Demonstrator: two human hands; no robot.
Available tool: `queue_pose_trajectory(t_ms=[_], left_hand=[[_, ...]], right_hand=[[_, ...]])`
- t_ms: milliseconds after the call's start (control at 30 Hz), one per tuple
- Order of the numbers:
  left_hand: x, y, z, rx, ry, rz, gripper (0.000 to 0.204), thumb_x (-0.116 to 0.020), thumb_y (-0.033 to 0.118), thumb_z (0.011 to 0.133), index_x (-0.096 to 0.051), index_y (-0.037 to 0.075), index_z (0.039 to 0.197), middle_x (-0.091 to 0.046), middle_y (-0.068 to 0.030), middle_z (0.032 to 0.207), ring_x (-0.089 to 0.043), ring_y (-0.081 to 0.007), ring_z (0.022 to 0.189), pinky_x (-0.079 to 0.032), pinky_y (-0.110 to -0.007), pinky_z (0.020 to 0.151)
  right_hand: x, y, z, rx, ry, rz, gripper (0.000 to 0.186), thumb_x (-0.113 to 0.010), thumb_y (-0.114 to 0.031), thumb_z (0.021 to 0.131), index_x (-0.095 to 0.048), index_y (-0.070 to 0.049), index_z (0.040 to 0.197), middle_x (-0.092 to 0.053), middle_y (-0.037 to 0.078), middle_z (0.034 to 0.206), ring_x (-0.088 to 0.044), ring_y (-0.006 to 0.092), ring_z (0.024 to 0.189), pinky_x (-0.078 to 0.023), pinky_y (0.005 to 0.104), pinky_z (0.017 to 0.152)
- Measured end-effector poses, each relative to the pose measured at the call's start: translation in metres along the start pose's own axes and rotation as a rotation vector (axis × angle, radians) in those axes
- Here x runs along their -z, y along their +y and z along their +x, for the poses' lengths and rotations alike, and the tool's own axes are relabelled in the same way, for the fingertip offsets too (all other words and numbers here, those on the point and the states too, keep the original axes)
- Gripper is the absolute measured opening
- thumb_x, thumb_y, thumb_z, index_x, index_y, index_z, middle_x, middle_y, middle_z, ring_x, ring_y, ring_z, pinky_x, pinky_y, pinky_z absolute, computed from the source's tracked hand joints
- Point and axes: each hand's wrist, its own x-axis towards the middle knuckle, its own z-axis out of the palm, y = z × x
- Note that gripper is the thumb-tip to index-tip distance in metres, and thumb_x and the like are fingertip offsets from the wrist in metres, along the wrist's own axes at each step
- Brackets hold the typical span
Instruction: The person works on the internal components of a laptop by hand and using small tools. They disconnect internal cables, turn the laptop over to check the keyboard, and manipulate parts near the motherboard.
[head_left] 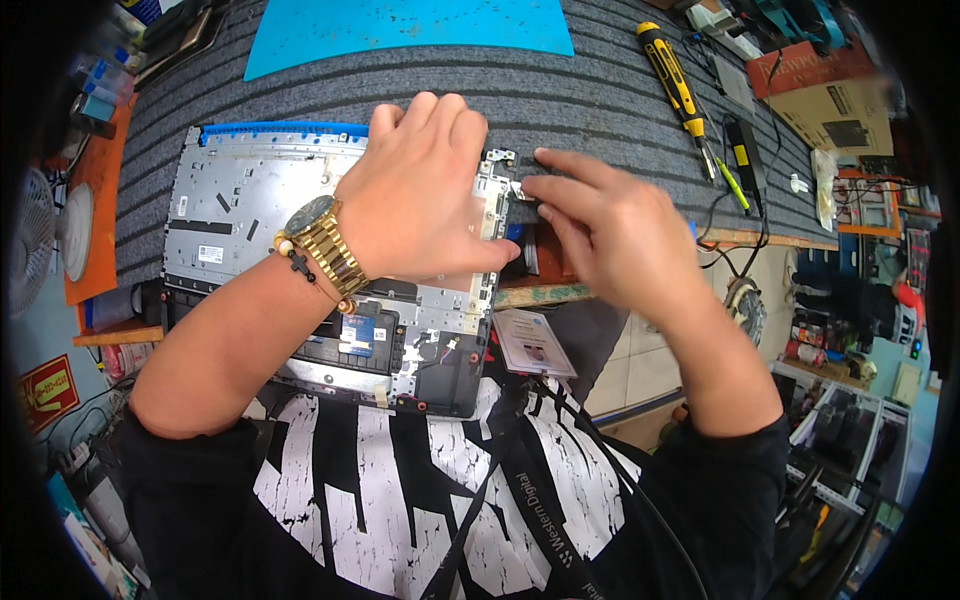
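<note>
A silver laptop chassis (265,185), its inner side facing up, lies tilted over the table's front edge against my body. My left hand (415,190) reaches across it and grips its right part, the thumb along the right edge and the fingers bent over the far side. At the far right corner sits a small metal hinge bracket (497,157). The fingers of my right hand (610,225) close in on a shiny metal piece (521,190) at that edge, seemingly the hinge; fingertips partly cover it. Low on the chassis is a black part with a blue label (362,334).
A ribbed grey mat (590,100) covers the table, with a blue sheet (410,35) at the far side. A yellow-black screwdriver (672,80), a green pen-like tool (733,185) and cables lie right. Cardboard boxes (830,105) stand beyond. A badge (535,343) hangs before me.
</note>
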Motion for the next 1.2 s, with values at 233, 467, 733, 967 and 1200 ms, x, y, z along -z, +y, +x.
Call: queue_pose_trajectory(t_ms=[233, 467, 733, 967, 1200], left_hand=[[-0.001, -0.002, -0.002, -0.012, 0.027, -0.007, 0.094, -0.101, 0.065, 0.068, -0.061, 0.0, 0.123, -0.058, -0.0146, 0.121, -0.057, -0.0366, 0.116, -0.04, -0.049, 0.099], [-0.001, -0.001, -0.001, -0.008, 0.027, 0.039, 0.089, -0.097, 0.066, 0.07, -0.062, 0.002, 0.121, -0.061, -0.0129, 0.119, -0.06, -0.032, 0.118, -0.043, -0.049, 0.099], [-0.001, -0.001, -0.001, 0.007, 0.025, 0.012, 0.089, -0.098, 0.066, 0.07, -0.062, 0.002, 0.12, -0.061, -0.0135, 0.119, -0.06, -0.0337, 0.117, -0.043, -0.049, 0.099], [-0.002, -0.003, -0.002, 0.015, 0.011, -0.023, 0.092, -0.098, 0.069, 0.073, -0.063, 0.0, 0.124, -0.061, -0.0151, 0.123, -0.059, -0.0373, 0.119, -0.042, -0.05, 0.103], [-0.001, -0.003, -0.002, 0.017, 0.009, -0.025, 0.093, -0.098, 0.069, 0.073, -0.063, 0.0, 0.125, -0.062, -0.0158, 0.124, -0.059, -0.0376, 0.12, -0.042, -0.05, 0.105]], right_hand=[[0.044, 0.026, 0.051, 0.335, -0.264, -0.17, 0.024, -0.086, -0.012, 0.095, -0.09, -0.017, 0.119, -0.08, 0.005, 0.126, -0.079, 0.0353, 0.109, -0.062, 0.0509, 0.093], [0.05, 0.014, 0.056, 0.502, -0.267, -0.403, 0.03, -0.082, -0.008, 0.09, -0.089, -0.02, 0.117, -0.077, 0.002, 0.126, -0.075, 0.0285, 0.115, -0.058, 0.0444, 0.1], [0.049, 0.019, 0.044, 0.383, -0.184, -0.227, 0.026, -0.083, -0.009, 0.098, -0.088, -0.015, 0.123, -0.078, 0.005, 0.127, -0.078, 0.0328, 0.106, -0.062, 0.0477, 0.093], [0.023, 0.019, 0.026, 0.145, -0.151, 0.116, 0.025, -0.08, -0.009, 0.103, -0.089, -0.012, 0.126, -0.08, 0.009, 0.135, -0.082, 0.0375, 0.103, -0.066, 0.0488, 0.09], [0.02, 0.028, 0.029, 0.161, -0.192, 0.161, 0.028, -0.081, -0.004, 0.103, -0.089, -0.01, 0.129, -0.08, 0.012, 0.143, -0.083, 0.0338, 0.101, -0.067, 0.0425, 0.09]])
